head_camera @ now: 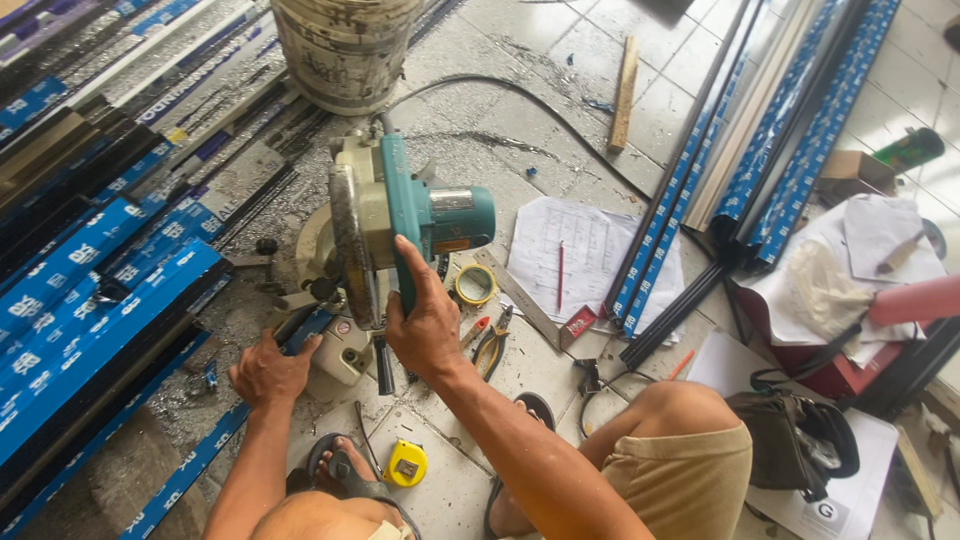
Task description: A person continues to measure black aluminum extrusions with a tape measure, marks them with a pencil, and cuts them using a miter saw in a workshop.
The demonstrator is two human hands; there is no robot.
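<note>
A teal and grey mitre saw (385, 215) stands on the tiled floor, its round blade guard raised. My right hand (425, 325) grips the saw's teal handle from below. My left hand (270, 370) presses down on a blue-wrapped metal profile (190, 465) that runs from the lower left up to the saw's base. A black cable runs from the saw away to the right.
Stacks of blue-wrapped profiles (90, 290) lie at left and more (770, 140) at right. A dirty bucket (345, 50) stands behind the saw. A yellow tape measure (405, 463), pliers (490, 345), tape roll (475, 283), metal ruler, papers (580, 250), and a bag (790, 435) lie around my knees.
</note>
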